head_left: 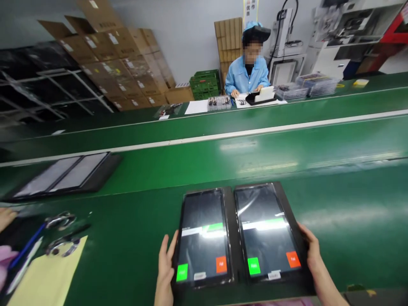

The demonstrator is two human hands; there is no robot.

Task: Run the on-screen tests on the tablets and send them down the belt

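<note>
Green covers the long counter, and close to its near edge, right of the middle, is a flat black board. Two hands hold it by its sides. The left hand has its fingers at the left side, and the right hand grips the right side. Two tablets lie side by side on the board, the left tablet and the right tablet, with a thin dark strip between them. Both screens are lit, each with a green square low on the left and a red square low on the right. Bright light shines off the glass.

At the counter's near left corner is a yellow paper. A white pen and a blue pen are just beside it, near some shiny round things too blurry to name. Somebody else's hand pokes in at the left edge.

Farther back on the left, two more tablets lie flat on something black.

Past a long white strip, a person in a blue coat sits at the far side, by a clear box of little parts. Clear trays are stacked to the right. Behind are green crates and a big pile of brown boxes.
</note>
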